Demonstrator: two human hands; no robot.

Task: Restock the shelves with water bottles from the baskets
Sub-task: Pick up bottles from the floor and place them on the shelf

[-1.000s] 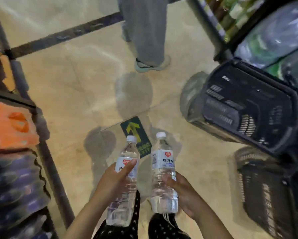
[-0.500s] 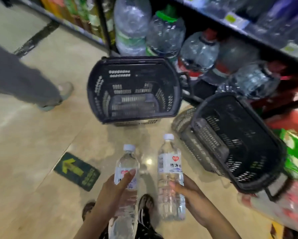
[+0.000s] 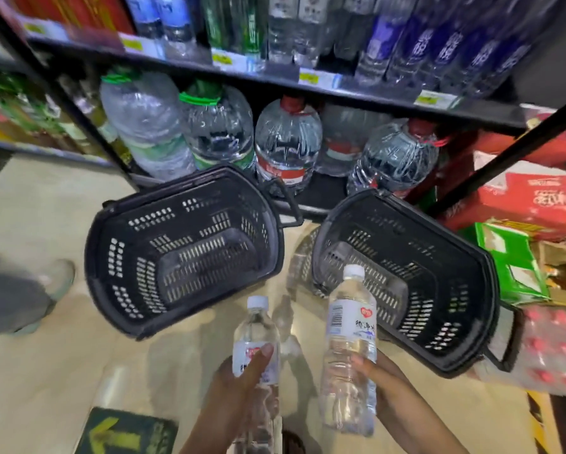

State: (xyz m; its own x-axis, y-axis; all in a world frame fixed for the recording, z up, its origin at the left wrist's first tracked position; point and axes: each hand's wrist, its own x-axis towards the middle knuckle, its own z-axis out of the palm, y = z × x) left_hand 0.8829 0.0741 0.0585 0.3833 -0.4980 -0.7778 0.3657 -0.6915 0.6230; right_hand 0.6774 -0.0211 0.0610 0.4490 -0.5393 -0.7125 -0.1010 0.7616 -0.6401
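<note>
Water bottles, two of them, both in the person's grip, held upright over the pale floor in front of the shelving. The left hand (image 3: 239, 391) has the left bottle (image 3: 256, 326) low around its body, with the thumb laid flat across the white label. The other fingers wrap behind it, and I can't see them. The right hand (image 3: 394, 388) takes the right bottle (image 3: 350, 326) just under its label, thumb pressed on the clear ribbed part. The fingers curl round the back, mostly hidden too. The right bottle sits higher in view, its white cap showing against the near wall of the right basket (image 3: 491, 309).

The left basket (image 3: 91, 267) is just beside it on the floor. Both are black and slotted, with a strip of floor between them.

Behind the baskets, big water jugs (image 3: 288, 142) crowd the bottom shelf, green caps to the left, red caps to the right. Above them, the upper shelf (image 3: 275, 77) is packed with small standing bottles, with yellow price tags along its edge.

A red carton (image 3: 534, 198) and a green carton (image 3: 508, 263) are stacked off to the right. A yellow arrow sticker (image 3: 124, 435) lies on the floor near the left arm. Another person's grey trouser leg (image 3: 9, 303) is at the far left.
</note>
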